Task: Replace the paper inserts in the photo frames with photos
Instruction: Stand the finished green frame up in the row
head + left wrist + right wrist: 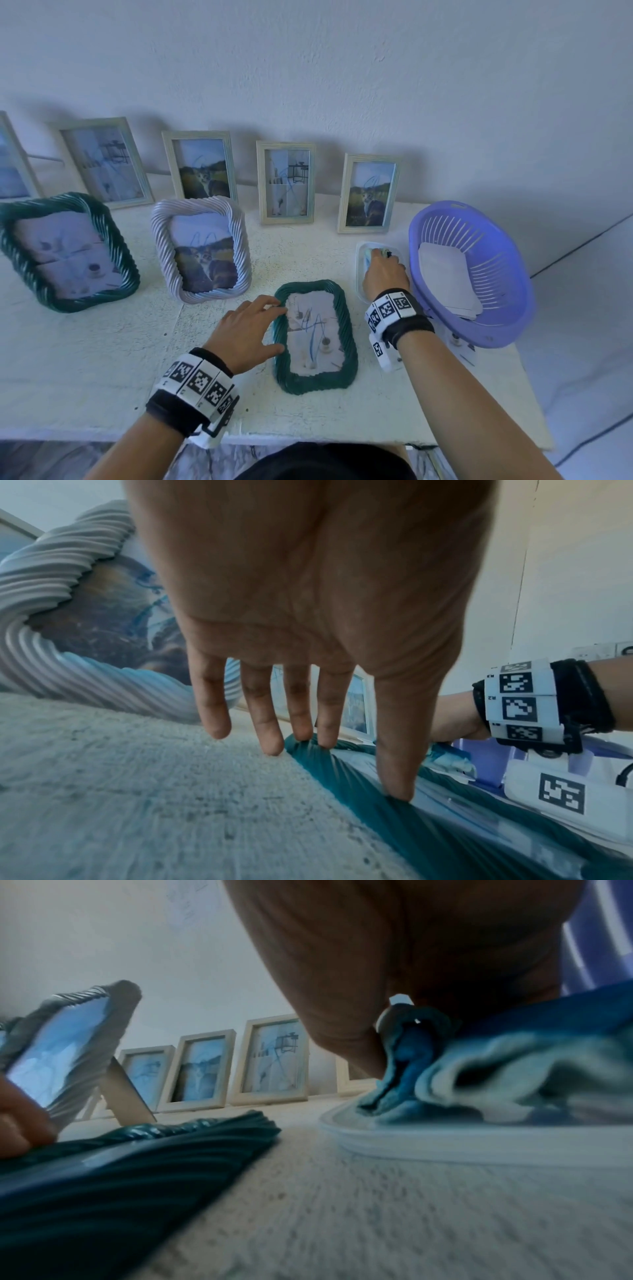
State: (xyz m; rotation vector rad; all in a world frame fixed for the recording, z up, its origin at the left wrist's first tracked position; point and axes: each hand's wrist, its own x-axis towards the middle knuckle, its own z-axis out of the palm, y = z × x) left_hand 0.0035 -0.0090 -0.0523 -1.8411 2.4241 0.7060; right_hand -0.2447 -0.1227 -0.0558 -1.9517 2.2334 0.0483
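A dark green rope-edged frame (346,329) lies flat, face up, on the white table (102,377); its picture carries blue scribbles. My left hand (274,327) is beside it with straight fingers, and the fingertips (323,739) and thumb touch the frame's left rim (359,785). My right hand (383,267) reaches into a clear plastic tray (359,274) just right of the frame and grips a crumpled blue cloth (479,1074). That hand's fingertips are hidden behind the cloth.
A purple slotted basket (507,329) with white sheets (445,277) stands at the right table edge. A green rope frame (116,246) and a pale rope frame (161,246) stand behind my left hand. Several pale wooden frames (286,219) line the wall.
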